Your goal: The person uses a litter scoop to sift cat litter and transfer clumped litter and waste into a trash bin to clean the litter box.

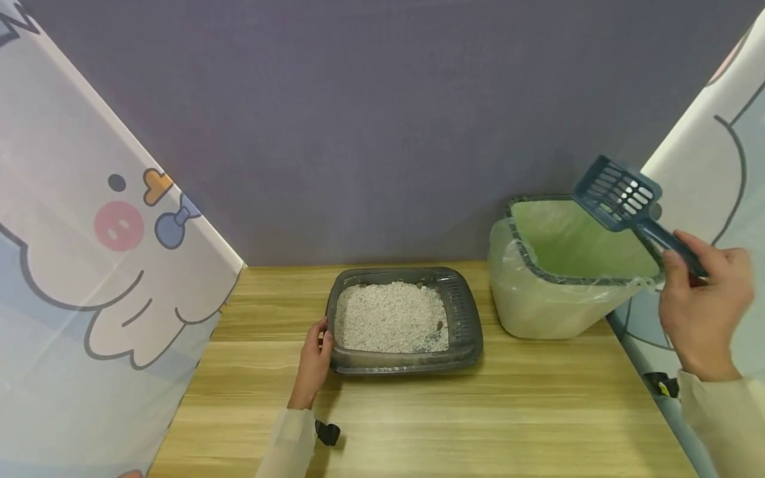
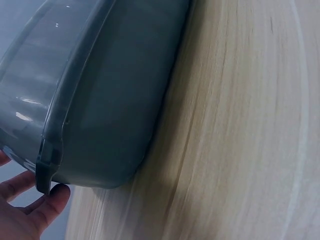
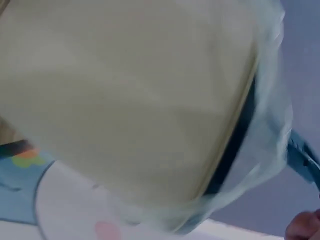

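A dark grey litter box (image 1: 469, 332) sits on the wooden table, filled with pale granular litter (image 1: 391, 315). A few dark clumps (image 1: 439, 325) show near the litter's edges. My left hand (image 1: 315, 358) grips the box's left rim. In the left wrist view, thumb and fingers (image 2: 52, 204) lie about the rim of the box (image 2: 110, 100). Raised at the right, my right hand (image 1: 708, 302) holds a dark blue slotted litter scoop (image 1: 641, 223) by its handle. The scoop's head is over the far right part of a lined bin (image 1: 538, 312); its slots look empty.
A clear plastic bag lines the bin and folds over its rim (image 1: 568, 279). The bin stands at the table's back right, beside the litter box. A grey wall (image 1: 358, 133) rises behind; cartoon-printed sheets (image 1: 72, 279) flank the table (image 1: 478, 425).
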